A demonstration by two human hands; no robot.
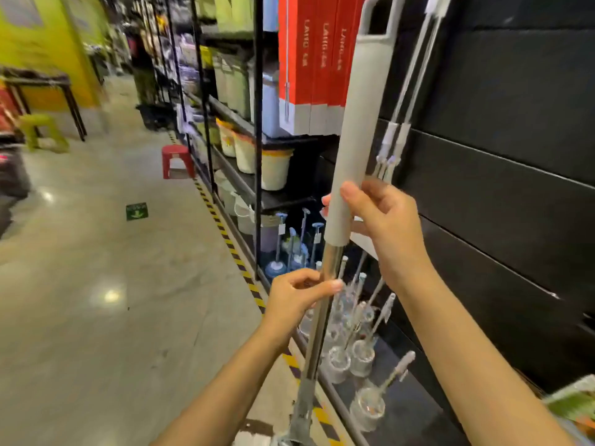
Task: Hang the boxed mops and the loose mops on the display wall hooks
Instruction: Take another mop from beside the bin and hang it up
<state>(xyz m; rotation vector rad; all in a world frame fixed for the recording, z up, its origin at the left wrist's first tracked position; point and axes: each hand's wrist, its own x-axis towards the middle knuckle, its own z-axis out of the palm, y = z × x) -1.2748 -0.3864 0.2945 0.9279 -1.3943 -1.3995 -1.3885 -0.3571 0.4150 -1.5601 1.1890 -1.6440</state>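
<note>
Head view shows both arms raised in front of a black display wall. The right hand is the higher one; its thumb and fingers are curled around the lower part of the grey grip of a loose mop, with the wrist bent upward. The left hand is lower and pinches the shiny metal pole just under the grey grip, the thumb lying across the pole. The mop stands almost upright, a little tilted, with its hanging loop at the top near the wall. Just beside it, thin white mops hang on the wall. The red boxed mops hang to the left, near the grey handle.
</note>
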